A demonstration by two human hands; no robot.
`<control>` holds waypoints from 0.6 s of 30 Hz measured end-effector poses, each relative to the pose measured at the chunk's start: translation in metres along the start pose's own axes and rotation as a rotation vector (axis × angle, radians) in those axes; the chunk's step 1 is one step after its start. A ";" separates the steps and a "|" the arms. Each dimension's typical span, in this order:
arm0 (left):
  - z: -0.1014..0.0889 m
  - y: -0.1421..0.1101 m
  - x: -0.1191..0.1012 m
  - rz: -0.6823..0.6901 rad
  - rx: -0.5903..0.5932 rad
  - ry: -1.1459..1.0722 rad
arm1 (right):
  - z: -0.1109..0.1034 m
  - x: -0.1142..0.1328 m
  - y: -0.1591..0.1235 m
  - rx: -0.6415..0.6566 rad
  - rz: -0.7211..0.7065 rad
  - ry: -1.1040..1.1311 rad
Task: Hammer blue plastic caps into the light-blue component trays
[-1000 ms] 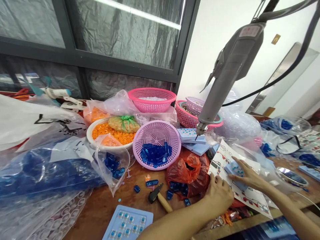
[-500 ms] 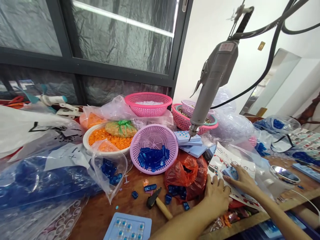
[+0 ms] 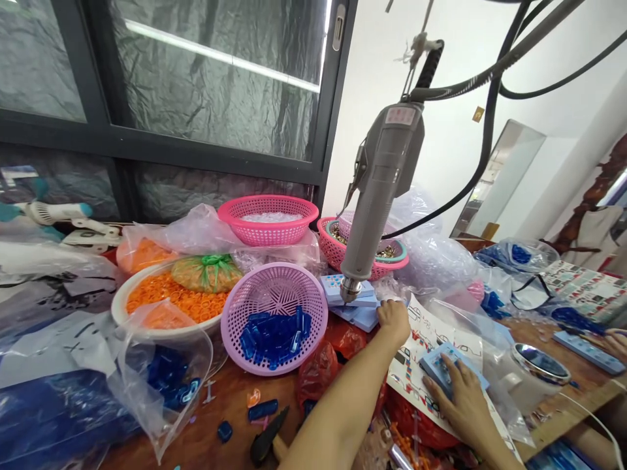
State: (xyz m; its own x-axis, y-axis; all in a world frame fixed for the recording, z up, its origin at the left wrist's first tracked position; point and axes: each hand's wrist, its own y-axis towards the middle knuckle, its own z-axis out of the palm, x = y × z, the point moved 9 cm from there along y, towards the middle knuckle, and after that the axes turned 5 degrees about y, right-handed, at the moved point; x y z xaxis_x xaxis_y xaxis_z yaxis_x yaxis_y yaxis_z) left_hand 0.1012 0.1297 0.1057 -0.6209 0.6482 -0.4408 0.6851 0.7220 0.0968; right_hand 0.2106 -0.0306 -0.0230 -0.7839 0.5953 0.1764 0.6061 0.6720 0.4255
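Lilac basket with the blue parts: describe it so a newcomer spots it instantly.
Start at the dark window frame and drop to the pink basket below it. The lilac basket is just in front, right of the white bowl of orange parts. Unlike the lilac one behind the hanging power tool, it sits unobstructed, with glossy blue pieces inside.

bright indoor light, glare streak across dark window glass, wide-angle tilt, edges stretched, hands slightly soft

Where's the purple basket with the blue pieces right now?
In the head view, just left of centre, the purple basket sits between the white bowl and red bag.
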 end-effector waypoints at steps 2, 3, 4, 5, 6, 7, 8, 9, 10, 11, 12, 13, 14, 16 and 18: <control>0.006 0.008 -0.002 -0.046 0.019 -0.022 | 0.003 0.003 -0.002 -0.002 0.005 -0.013; 0.009 0.010 -0.004 -0.065 0.030 -0.035 | 0.004 0.004 -0.003 -0.001 0.016 -0.019; 0.011 0.012 -0.005 -0.082 0.042 -0.048 | 0.004 0.004 -0.003 0.001 0.030 -0.025; 0.013 0.014 -0.006 -0.098 0.053 -0.061 | 0.004 0.004 -0.004 0.006 0.043 -0.031; 0.015 0.015 -0.006 -0.113 0.062 -0.076 | 0.003 0.004 -0.004 0.012 0.052 -0.034; 0.015 0.017 -0.005 -0.127 0.070 -0.092 | 0.003 0.005 -0.004 0.023 0.056 -0.036; 0.015 0.019 -0.003 -0.138 0.077 -0.108 | 0.003 0.005 -0.005 0.033 0.059 -0.036; 0.015 0.020 -0.002 -0.144 0.086 -0.126 | 0.002 0.005 -0.005 0.045 0.062 -0.036; 0.014 0.022 -0.001 -0.145 0.094 -0.143 | 0.002 0.005 -0.005 0.057 0.065 -0.035; 0.011 0.023 -0.001 -0.141 0.098 -0.159 | 0.001 0.005 -0.005 0.070 0.067 -0.033; 0.006 0.024 -0.002 -0.132 0.091 -0.172 | 0.000 0.005 -0.005 0.084 0.070 -0.033; 0.000 0.023 -0.004 -0.120 0.069 -0.183 | -0.001 0.006 -0.005 0.095 0.073 -0.032; -0.009 0.022 -0.006 -0.105 0.032 -0.192 | -0.002 0.007 -0.005 0.104 0.079 -0.031; -0.032 0.016 -0.013 -0.070 -0.072 -0.208 | -0.006 0.010 -0.004 0.109 0.097 -0.032; -0.057 0.007 -0.020 -0.024 -0.181 -0.229 | -0.010 0.014 -0.003 0.105 0.120 -0.032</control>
State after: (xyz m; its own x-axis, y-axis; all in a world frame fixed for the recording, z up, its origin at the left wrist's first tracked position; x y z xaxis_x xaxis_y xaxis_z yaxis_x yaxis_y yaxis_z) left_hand 0.0964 0.1353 0.1664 -0.5202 0.5736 -0.6328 0.5791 0.7815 0.2323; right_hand 0.1967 -0.0291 -0.0128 -0.7012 0.6869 0.1910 0.7073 0.6363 0.3079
